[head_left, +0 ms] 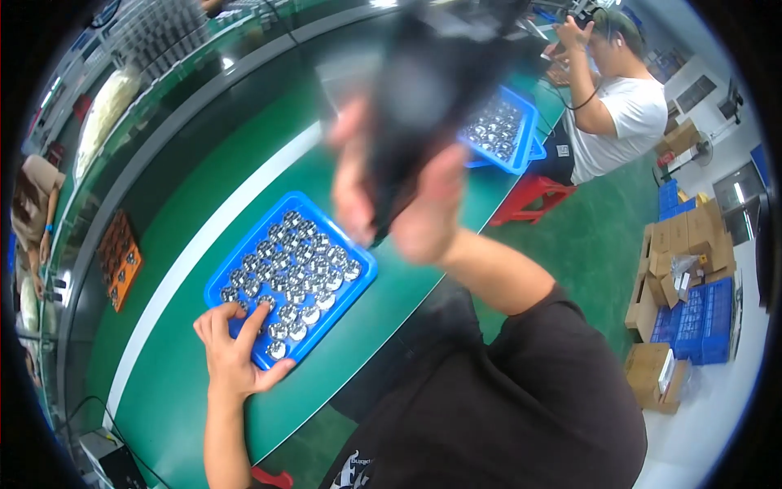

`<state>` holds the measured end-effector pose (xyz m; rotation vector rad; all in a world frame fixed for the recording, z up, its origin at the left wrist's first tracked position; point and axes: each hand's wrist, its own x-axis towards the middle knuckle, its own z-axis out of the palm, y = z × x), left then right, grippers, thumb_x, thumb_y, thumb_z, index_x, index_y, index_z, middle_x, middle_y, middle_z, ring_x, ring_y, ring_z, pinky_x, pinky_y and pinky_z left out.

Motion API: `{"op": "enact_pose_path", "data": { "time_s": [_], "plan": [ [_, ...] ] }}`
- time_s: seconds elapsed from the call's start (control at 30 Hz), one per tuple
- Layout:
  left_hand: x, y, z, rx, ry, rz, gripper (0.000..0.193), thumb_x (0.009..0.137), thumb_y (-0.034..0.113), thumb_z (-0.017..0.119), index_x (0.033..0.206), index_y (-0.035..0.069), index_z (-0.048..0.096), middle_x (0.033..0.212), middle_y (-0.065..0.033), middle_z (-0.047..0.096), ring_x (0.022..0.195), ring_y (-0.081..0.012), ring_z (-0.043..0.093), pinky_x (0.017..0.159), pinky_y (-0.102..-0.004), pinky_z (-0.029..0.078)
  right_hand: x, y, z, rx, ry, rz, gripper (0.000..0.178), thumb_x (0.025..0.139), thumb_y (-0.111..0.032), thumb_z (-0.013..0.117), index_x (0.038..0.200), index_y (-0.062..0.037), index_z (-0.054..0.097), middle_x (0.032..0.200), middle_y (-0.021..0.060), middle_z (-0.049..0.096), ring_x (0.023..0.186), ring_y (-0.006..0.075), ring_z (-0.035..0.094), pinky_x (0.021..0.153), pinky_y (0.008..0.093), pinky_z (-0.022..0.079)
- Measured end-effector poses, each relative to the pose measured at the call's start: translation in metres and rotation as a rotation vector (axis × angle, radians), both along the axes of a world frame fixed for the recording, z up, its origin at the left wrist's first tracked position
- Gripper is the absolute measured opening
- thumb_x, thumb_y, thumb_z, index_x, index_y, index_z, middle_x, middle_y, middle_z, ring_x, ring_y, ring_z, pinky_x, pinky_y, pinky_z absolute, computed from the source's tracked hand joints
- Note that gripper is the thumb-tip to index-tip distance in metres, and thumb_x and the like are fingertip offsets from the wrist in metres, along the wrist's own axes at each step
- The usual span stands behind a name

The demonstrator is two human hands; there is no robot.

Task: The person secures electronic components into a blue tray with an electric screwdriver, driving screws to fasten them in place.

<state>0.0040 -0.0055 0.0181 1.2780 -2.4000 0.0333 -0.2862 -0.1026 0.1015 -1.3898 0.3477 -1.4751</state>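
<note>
A blue tray (371, 267) lies on the green bench, holding several round metal parts (303, 257) with dark and silver faces. My left hand (232, 346) reaches over the tray's near left corner. Its fingers are apart, with the index fingertip at one of the round parts and the thumb stretched along the rim; I cannot see anything held in it. High above the tray's right side, my right hand (428, 212) is closed around a black, blurred object (415, 106), wide at the top and narrowing downward. Motion smear and closeness hide its kind.
Beyond it stands another blue tray (521, 122) of small metal parts, near a co-worker (623, 102) in a white shirt. An orange tray (120, 261) lies far left, beside a white strip (212, 224). A red stool (533, 200) and cardboard boxes (680, 244) are at right.
</note>
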Motion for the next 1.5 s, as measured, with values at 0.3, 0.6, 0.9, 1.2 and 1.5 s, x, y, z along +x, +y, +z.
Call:
{"op": "enact_pose_path", "data": {
  "time_s": [0.3,0.6,0.9,1.2,1.5],
  "plan": [
    [0.0,-0.001,-0.006,-0.009,-0.055,-0.019,0.082,0.065,0.071,0.064,0.115,0.006,0.07,0.103,-0.0169,0.051,0.097,-0.0325,0.047,0.091,-0.0466,0.033,-0.078,-0.059,0.012,-0.107,-0.062,-0.309,0.062,0.099,-0.062,0.043,0.108,-0.0013,0.05,0.061,0.007,0.053,0.046,0.0124,0.05,0.046,0.0269,0.044],
    [0.001,-0.003,-0.004,-0.029,-0.037,0.006,0.08,0.066,0.07,0.064,0.114,0.006,0.07,0.102,-0.0153,0.051,0.097,-0.0311,0.048,0.09,-0.0455,0.033,-0.059,-0.064,-0.004,-0.008,-0.045,-0.301,0.059,0.098,-0.061,0.048,0.105,-0.0019,0.051,0.059,0.0048,0.052,0.045,0.0108,0.05,0.044,0.0247,0.04],
    [0.011,-0.012,-0.006,-0.006,0.142,-0.042,0.061,0.07,0.054,0.072,0.112,0.01,0.072,0.097,-0.0104,0.052,0.092,-0.0282,0.05,0.086,-0.0428,0.036,0.012,-0.012,0.004,0.077,0.111,0.043,0.11,0.081,-0.09,0.027,0.138,0.0043,0.034,0.056,0.0042,0.049,0.039,0.0143,0.048,0.039,0.0287,0.043],
    [0.015,0.0,-0.006,-0.013,0.136,-0.051,0.056,0.068,0.048,0.075,0.108,0.009,0.072,0.098,-0.0112,0.052,0.091,-0.0287,0.05,0.086,-0.0443,0.036,0.016,-0.024,0.032,-0.01,-0.15,0.098,0.104,0.086,-0.087,0.022,0.137,0.0032,0.037,0.059,0.0024,0.047,0.041,0.0141,0.045,0.039,0.0309,0.042],
    [0.01,-0.002,-0.013,-0.01,0.114,-0.039,0.052,0.067,0.044,0.075,0.105,0.008,0.072,0.096,-0.0124,0.051,0.091,-0.0296,0.049,0.086,-0.0443,0.037,-0.048,-0.044,0.038,-0.041,0.025,-0.403,0.083,0.091,-0.081,0.024,0.12,-0.0077,0.049,0.056,0.0004,0.043,0.041,0.0139,0.043,0.042,0.03,0.038]
  ]
}}
